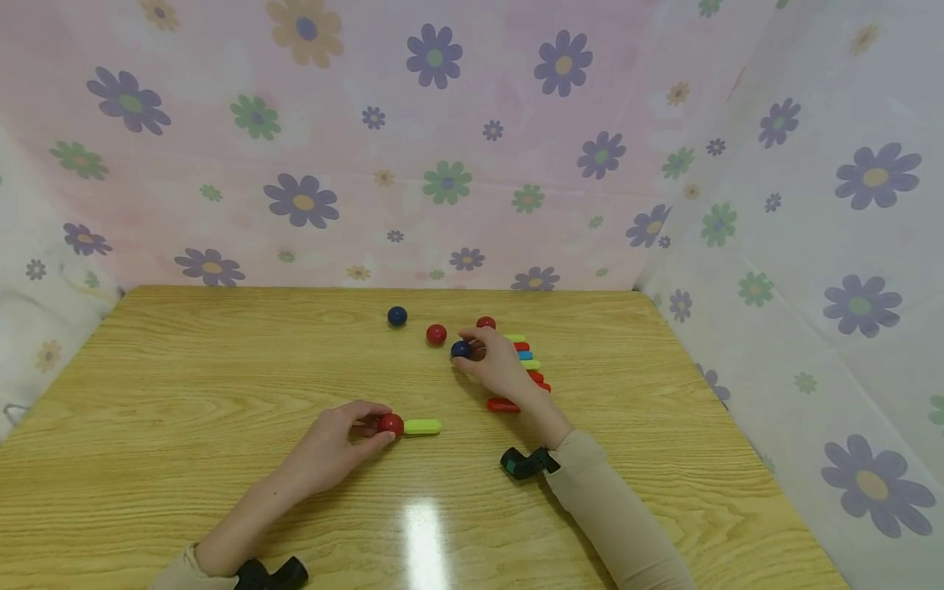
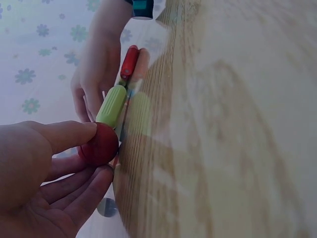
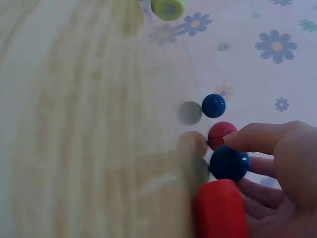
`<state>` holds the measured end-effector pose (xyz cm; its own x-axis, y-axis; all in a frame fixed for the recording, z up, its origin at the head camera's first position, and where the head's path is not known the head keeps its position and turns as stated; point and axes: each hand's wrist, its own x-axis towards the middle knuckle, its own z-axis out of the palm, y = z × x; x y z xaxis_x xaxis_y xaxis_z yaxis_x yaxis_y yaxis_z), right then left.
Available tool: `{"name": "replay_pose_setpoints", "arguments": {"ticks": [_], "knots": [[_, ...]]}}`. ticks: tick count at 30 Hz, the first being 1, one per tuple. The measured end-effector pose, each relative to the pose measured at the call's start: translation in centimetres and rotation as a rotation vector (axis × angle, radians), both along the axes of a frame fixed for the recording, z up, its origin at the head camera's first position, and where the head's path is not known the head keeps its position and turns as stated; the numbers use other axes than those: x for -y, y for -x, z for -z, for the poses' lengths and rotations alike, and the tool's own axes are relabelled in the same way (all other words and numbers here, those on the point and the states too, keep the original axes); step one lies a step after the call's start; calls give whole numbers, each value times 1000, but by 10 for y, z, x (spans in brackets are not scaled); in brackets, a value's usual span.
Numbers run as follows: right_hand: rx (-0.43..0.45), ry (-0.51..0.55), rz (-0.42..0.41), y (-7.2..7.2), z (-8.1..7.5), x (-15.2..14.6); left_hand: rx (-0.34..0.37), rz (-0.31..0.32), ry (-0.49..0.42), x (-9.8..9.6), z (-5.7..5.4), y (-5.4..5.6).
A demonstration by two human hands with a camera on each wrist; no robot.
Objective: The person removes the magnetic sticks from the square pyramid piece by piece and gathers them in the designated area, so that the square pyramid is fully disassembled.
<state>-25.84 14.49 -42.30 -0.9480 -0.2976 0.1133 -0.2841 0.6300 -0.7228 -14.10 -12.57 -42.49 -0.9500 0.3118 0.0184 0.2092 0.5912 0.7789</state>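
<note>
My left hand point(image 1: 335, 447) pinches a red ball point(image 1: 391, 424) between thumb and fingers, low over the tabletop. A yellow-green rod point(image 1: 423, 427) extends rightward from that ball, its end against it. Farther back and to the right, my right hand point(image 1: 501, 367) holds a dark blue ball point(image 1: 460, 350) with thumb and fingertips. In the right wrist view the same blue ball point(image 3: 229, 163) sits at the fingertips, and a red rod point(image 3: 220, 210) stands in front of it. Beneath and beside the right hand lie several coloured rods point(image 1: 525, 356), partly hidden by it.
Another dark blue ball point(image 1: 397, 316) and a red ball point(image 1: 437, 334) rest toward the back of the wooden table point(image 1: 243, 352). One more red ball point(image 1: 486, 323) peeks out behind the right hand. A flowered cloth point(image 1: 354, 147) hangs along the table's back and sides.
</note>
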Motion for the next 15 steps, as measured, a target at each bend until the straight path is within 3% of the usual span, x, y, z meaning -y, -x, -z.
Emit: {"name": "replay_pose_setpoints", "arguments": {"ticks": [4,9,12,15], "knots": [[5,-37,-10,-6,-11,-5,-6,7,-6,-1,-1,-1],[-93,-88,-34,-22,-21,0,-15,12,-13,-2,-1,-1],[-114,-63,-127,-35,-23,9,-19,15,-4,0,0,-1],[-66,-60,-282,-49,-24,20,-16,20,1,1,0,0]]}}
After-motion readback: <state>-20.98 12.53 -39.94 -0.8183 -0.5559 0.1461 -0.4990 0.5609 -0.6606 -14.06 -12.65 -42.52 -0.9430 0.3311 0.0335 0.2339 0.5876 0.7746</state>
